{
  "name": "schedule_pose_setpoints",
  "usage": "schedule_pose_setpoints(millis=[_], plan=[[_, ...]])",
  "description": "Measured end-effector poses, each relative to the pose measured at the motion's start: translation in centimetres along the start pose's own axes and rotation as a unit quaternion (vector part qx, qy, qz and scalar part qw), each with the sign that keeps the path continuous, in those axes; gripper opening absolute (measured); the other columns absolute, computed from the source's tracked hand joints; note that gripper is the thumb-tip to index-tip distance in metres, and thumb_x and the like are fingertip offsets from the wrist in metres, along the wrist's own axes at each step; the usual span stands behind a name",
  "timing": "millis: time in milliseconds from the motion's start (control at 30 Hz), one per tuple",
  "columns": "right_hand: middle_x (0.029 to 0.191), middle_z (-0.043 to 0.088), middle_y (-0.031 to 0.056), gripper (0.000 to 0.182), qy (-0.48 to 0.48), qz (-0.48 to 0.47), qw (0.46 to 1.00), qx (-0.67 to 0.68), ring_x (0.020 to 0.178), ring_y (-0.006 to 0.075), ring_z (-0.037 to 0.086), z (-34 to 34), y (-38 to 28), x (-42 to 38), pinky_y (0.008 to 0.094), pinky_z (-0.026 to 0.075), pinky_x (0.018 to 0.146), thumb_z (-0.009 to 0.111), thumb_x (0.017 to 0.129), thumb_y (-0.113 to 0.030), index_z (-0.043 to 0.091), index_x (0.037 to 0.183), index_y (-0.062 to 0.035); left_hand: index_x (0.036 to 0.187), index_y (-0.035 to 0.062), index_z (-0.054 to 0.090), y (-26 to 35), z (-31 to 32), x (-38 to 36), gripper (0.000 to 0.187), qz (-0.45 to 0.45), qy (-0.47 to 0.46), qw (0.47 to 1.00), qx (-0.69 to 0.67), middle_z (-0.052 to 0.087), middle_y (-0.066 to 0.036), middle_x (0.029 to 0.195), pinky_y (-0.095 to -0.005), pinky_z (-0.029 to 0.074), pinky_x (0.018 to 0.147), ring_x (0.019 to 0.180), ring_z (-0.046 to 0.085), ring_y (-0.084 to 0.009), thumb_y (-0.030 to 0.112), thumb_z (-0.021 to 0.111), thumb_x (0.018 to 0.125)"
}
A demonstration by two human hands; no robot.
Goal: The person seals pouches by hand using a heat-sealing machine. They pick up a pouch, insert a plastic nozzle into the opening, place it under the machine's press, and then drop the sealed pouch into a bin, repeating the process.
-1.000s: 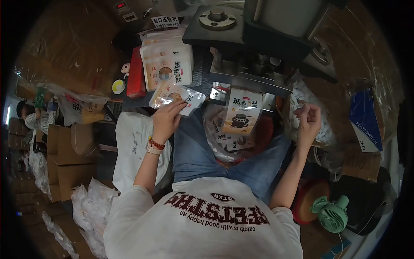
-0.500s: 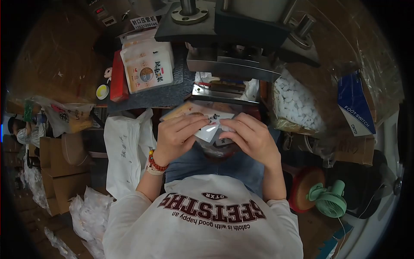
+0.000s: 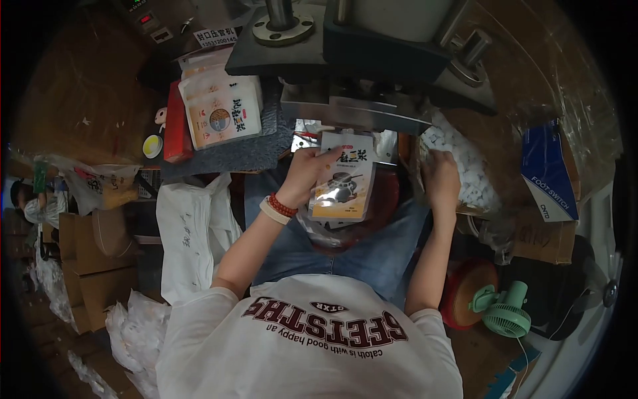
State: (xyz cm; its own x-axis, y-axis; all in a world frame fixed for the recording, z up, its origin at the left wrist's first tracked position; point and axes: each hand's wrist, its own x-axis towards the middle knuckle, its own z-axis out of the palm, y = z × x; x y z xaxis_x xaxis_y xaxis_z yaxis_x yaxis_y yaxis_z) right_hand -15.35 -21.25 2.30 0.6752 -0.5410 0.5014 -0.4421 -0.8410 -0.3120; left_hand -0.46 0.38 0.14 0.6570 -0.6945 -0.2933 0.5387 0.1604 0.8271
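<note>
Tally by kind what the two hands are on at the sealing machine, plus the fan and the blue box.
Printed pouch held up by left hand: 1
Bag of white pellets under right hand: 1
Green fan: 1
Blue foot-switch box: 1
Total: 4

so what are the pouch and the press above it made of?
Pouch in the left hand: looks like glossy plastic film, printed, with a clear lower part that catches glare. Press: apparently metal, with a dark painted body and a bare grey bar that shines dully.
</note>
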Motion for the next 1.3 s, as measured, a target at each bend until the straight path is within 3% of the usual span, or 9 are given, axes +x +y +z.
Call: schedule_pose_setpoints(millis=[200,267,333,433,500,567,633,933,1300], plan=[[0.096,0.061,0.0188,0.023,-0.101,-0.012,0.994,0.034,0.087,0.0381,0.059,1.8,2.0,0.2,0.0454,0.048,0.075,0.058,0.081,-0.006,0.061,0.103,-0.0003,0.085,-0.0031,0.067,-0.4,-2.8,1.6,0.038,0.025,0.000,0.962,0.272,0.067,-0.004,0.076,-0.0257,0.046,0.059,0.063,0.058,-0.0074,0.035,0.069,0.085],[0.092,0.059,0.0194,0.027,-0.076,-0.047,0.995,0.033,0.080,0.0379,0.059,1.9,2.2,0.4,0.0414,0.049,0.074,0.059,0.079,-0.003,0.060,0.106,0.0005,0.109,0.0024,0.063,2.7,-5.0,0.7,0.044,0.236,0.153,0.825,0.490,0.066,-0.012,0.101,-0.0359,0.047,0.080,0.089,0.062,-0.0215,0.039,0.067,0.084],[0.090,0.060,0.0164,0.026,-0.052,0.014,0.995,0.086,0.079,0.0329,0.060,1.8,2.0,0.2,0.0370,0.049,0.075,0.060,0.081,-0.003,0.059,0.107,-0.0001,0.134,0.0101,0.047,5.0,-7.6,-0.5,0.061,0.334,0.330,0.503,0.725,0.050,-0.015,0.134,-0.0424,0.037,0.101,0.123,0.048,-0.0315,0.040,0.065,0.084],[0.094,0.062,0.0114,0.026,0.016,0.122,0.938,0.323,0.082,0.0217,0.061,0.8,-0.4,-0.2,0.0300,0.048,0.078,0.061,0.086,-0.003,0.058,0.111,-0.0005,0.136,0.0115,0.044,3.6,-13.0,-3.1,0.064,0.317,0.195,0.473,0.798,0.047,-0.009,0.139,-0.0441,0.030,0.108,0.127,0.045,-0.0313,0.042,0.065,0.083],[0.100,0.063,0.0095,0.026,0.073,0.169,0.851,0.492,0.086,0.0155,0.062,-0.9,-2.8,-0.7,0.0274,0.047,0.080,0.061,0.088,-0.004,0.057,0.113,-0.0005,0.137,0.0131,0.043,3.2,-13.5,-5.4,0.063,0.299,0.062,0.577,0.758,0.045,-0.009,0.140,-0.0437,0.032,0.107,0.129,0.043,-0.0295,0.028,0.067,0.081],[0.105,0.062,0.0080,0.023,0.007,0.120,0.832,0.542,0.092,0.0146,0.061,-2.6,-4.8,-1.5,0.0283,0.046,0.087,0.059,0.090,-0.002,0.056,0.113,0.0005,0.129,0.0118,0.053,2.4,-12.9,-7.0,0.055,0.312,0.082,0.576,0.751,0.058,-0.010,0.127,-0.0403,0.042,0.099,0.120,0.053,-0.0286,0.011,0.066,0.075],[0.106,0.061,0.0084,0.023,0.017,0.068,0.816,0.574,0.091,0.0153,0.060,-2.8,-6.9,-2.3,0.0287,0.046,0.088,0.060,0.088,0.001,0.055,0.111,0.0021,0.112,0.0091,0.065,2.7,-11.2,-8.2,0.045,0.220,0.142,0.719,0.644,0.068,-0.009,0.108,-0.0360,0.050,0.088,0.106,0.063,-0.0280,-0.002,0.059,0.070],[0.092,0.068,0.0094,0.026,-0.061,-0.301,0.840,0.447,0.093,0.0258,0.062,-3.4,-12.4,-3.6,0.0361,0.046,0.082,0.073,0.069,0.001,0.067,0.095,-0.0025,0.101,0.0069,0.070,3.7,-1.5,-10.3,0.035,0.440,-0.014,0.741,0.508,0.070,-0.008,0.099,-0.0331,0.054,0.079,0.091,0.068,-0.0255,-0.004,0.059,0.069],[0.102,0.066,0.0111,0.029,0.013,0.033,0.950,0.310,0.094,0.0206,0.061,-4.9,-6.3,-1.5,0.0308,0.046,0.084,0.068,0.083,-0.011,0.060,0.109,0.0006,0.100,-0.0055,0.066,-0.7,-0.3,-2.1,0.025,0.002,-0.043,0.996,0.082,0.069,-0.010,0.095,-0.0254,0.053,0.070,0.079,0.067,-0.0138,0.017,0.065,0.089]])
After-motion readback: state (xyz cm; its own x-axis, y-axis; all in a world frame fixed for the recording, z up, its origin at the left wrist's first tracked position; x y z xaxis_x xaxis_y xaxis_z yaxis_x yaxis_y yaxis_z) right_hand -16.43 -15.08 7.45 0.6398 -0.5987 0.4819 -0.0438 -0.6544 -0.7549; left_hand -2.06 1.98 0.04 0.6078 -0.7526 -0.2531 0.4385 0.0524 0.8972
